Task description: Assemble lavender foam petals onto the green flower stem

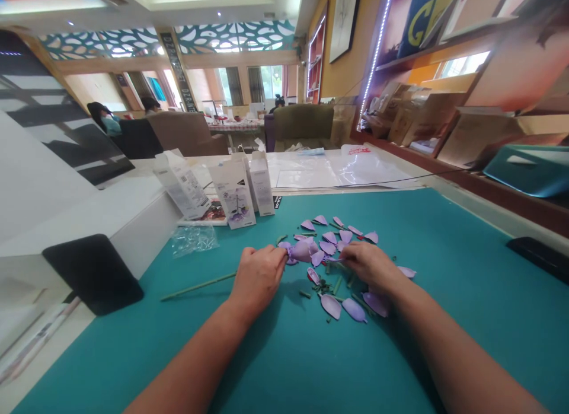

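While the left hand [258, 277] grips a lilac foam bloom [302, 251], right hand [367, 264] pinching a thin strip [334, 260], open teal bench [284, 366] toward the near edge

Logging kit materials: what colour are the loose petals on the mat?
The petals are pale lilac, clearest in the head view against the teal mat.
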A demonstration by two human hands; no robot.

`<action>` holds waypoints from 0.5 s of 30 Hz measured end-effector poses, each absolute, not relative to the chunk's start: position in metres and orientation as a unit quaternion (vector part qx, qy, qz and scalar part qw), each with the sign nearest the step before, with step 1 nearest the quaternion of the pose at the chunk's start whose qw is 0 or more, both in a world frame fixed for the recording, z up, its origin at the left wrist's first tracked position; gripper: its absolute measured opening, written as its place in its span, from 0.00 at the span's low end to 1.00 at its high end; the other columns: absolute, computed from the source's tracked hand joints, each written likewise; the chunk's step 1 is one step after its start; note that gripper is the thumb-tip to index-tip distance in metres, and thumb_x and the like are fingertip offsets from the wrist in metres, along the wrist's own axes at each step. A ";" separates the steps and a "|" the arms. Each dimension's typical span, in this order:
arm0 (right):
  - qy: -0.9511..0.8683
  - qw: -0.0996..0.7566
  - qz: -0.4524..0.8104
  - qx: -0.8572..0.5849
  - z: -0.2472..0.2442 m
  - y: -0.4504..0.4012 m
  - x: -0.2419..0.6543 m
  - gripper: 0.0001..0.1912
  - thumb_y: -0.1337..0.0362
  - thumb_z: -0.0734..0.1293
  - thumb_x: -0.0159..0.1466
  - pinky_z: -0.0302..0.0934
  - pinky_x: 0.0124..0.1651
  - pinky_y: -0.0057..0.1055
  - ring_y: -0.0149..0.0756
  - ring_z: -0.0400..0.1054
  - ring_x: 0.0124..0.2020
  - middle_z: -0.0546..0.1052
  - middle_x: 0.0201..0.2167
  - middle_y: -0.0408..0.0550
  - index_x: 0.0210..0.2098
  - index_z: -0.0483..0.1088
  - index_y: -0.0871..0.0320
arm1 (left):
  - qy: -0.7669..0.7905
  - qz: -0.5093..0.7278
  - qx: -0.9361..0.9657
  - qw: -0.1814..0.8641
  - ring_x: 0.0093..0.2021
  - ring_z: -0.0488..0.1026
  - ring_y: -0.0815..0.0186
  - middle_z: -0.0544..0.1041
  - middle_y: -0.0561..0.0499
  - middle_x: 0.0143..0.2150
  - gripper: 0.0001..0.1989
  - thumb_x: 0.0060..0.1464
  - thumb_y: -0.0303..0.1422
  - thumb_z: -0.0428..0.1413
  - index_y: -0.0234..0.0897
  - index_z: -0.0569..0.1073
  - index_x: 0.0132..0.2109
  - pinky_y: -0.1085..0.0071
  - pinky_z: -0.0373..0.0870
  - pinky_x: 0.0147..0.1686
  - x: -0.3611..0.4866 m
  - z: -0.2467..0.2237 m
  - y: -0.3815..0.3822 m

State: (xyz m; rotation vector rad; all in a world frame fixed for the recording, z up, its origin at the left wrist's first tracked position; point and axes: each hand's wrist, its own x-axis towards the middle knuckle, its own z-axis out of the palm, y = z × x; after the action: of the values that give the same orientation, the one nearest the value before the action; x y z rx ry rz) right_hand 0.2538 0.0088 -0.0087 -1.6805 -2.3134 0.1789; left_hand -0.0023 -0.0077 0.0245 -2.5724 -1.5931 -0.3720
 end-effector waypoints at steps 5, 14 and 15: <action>-0.788 0.237 0.128 -0.554 0.003 0.001 0.242 0.05 0.66 0.62 0.58 0.57 0.33 0.28 0.33 0.67 0.31 0.75 0.31 0.46 0.29 0.69 0.57 | -0.524 -0.129 -0.841 0.039 0.33 0.69 0.65 0.75 0.50 0.34 0.16 0.65 0.33 0.40 0.39 0.72 0.39 0.66 0.54 0.37 -0.004 0.026 -0.008; -0.781 0.268 0.124 -0.549 0.030 -0.027 0.217 0.06 0.70 0.60 0.56 0.45 0.23 0.25 0.28 0.55 0.20 0.64 0.17 0.36 0.23 0.60 0.55 | -0.517 -0.128 -0.846 0.025 0.33 0.69 0.66 0.75 0.51 0.33 0.15 0.65 0.32 0.42 0.38 0.72 0.39 0.67 0.55 0.35 -0.005 0.028 -0.007; -0.785 0.268 0.123 -0.545 0.032 -0.030 0.216 0.07 0.70 0.60 0.57 0.44 0.22 0.26 0.28 0.54 0.19 0.63 0.17 0.36 0.23 0.59 0.55 | -0.517 -0.127 -0.846 0.024 0.33 0.69 0.66 0.75 0.51 0.33 0.15 0.65 0.32 0.42 0.38 0.72 0.38 0.68 0.55 0.35 -0.005 0.028 -0.007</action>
State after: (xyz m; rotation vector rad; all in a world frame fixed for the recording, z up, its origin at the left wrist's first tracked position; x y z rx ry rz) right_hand 0.2157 -0.0299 0.0319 -1.4705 -2.1174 0.3327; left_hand -0.0049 -0.0067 0.0280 -2.6193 -1.5985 -0.3942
